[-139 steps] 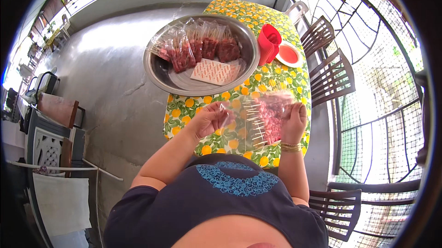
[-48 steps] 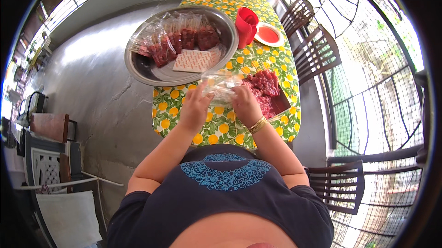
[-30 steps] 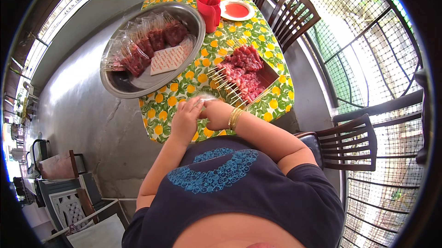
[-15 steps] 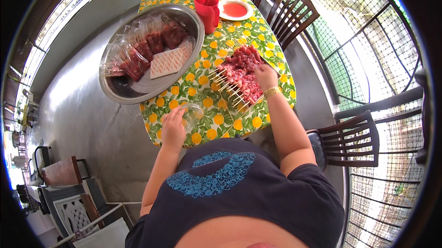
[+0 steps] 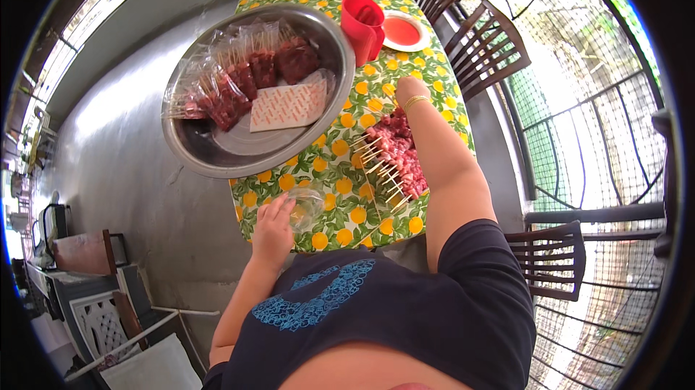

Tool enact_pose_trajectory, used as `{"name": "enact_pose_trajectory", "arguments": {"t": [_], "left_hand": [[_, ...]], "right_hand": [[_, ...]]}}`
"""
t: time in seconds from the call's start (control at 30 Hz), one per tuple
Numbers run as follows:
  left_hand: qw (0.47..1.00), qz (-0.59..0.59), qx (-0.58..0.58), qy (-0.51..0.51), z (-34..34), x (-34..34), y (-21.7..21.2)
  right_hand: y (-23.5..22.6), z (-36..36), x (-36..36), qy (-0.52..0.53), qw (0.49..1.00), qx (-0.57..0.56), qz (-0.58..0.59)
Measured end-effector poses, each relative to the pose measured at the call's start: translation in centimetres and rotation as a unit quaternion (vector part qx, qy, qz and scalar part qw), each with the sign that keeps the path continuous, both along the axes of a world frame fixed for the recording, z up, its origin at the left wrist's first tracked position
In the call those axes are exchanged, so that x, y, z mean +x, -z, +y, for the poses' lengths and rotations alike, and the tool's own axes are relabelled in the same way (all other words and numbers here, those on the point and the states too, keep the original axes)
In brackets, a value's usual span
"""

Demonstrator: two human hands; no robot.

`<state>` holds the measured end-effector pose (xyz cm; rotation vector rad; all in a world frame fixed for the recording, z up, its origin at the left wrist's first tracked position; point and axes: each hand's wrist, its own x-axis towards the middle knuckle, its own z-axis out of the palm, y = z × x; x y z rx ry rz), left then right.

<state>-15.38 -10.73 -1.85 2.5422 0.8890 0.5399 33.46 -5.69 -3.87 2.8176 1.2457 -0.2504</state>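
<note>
My left hand (image 5: 274, 225) rests at the near edge of the table with its fingers on a crumpled clear plastic bag (image 5: 308, 205). My right arm stretches over a pile of raw meat skewers (image 5: 394, 154) that lies on the yellow-patterned tablecloth (image 5: 329, 162). My right hand (image 5: 407, 90) is curled just past the far end of that pile, close to a red cup (image 5: 362, 24). Whether it holds anything is hidden.
A large metal basin (image 5: 217, 162) at the left holds several bagged skewers (image 5: 239, 78) and a white patterned packet (image 5: 289, 105). A white dish of red sauce (image 5: 404, 30) stands behind the cup. Dark wooden chairs (image 5: 485, 49) line the right side beside a mesh railing.
Both hands held the clear bag together over the table. Then my right hand left it and reached out along the skewers to their far end; my left hand stayed with the bag.
</note>
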Motion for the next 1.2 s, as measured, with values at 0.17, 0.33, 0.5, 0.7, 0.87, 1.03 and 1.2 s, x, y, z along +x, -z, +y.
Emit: {"name": "enact_pose_trajectory", "arguments": {"t": [0.17, 0.33, 0.5, 0.7, 0.87, 1.03, 1.2], "left_hand": [[1.000, -0.017, -0.010, -0.024, 0.0, -0.8, 0.2], [0.999, -0.035, -0.016, -0.029, 0.3, -0.5, 0.4], [0.999, -0.045, -0.006, -0.019, 0.2, 0.6, 0.3], [0.998, -0.049, -0.040, -0.004, -1.0, 1.8, 0.3], [0.998, -0.050, -0.028, -0.008, -1.7, 1.8, 0.4], [0.998, -0.050, -0.020, -0.013, -2.6, 1.5, 0.7], [0.997, -0.062, -0.034, -0.033, -3.3, 1.2, 0.5]], "right_hand": [[2.6, 1.6, 1.8, 0.007, 0.999, 0.034, -0.014], [2.6, 1.2, 4.3, -0.013, 0.999, -0.011, 0.031], [0.9, 0.3, 2.1, -0.077, 0.996, 0.024, 0.034], [1.7, 0.9, -1.2, -0.061, 0.995, 0.015, -0.082], [2.9, 1.6, -1.6, -0.196, 0.980, 0.025, 0.007], [2.7, 2.2, -4.0, -0.277, 0.961, -0.020, -0.003], [3.3, 2.8, -6.4, -0.191, 0.979, -0.064, -0.038]]}}
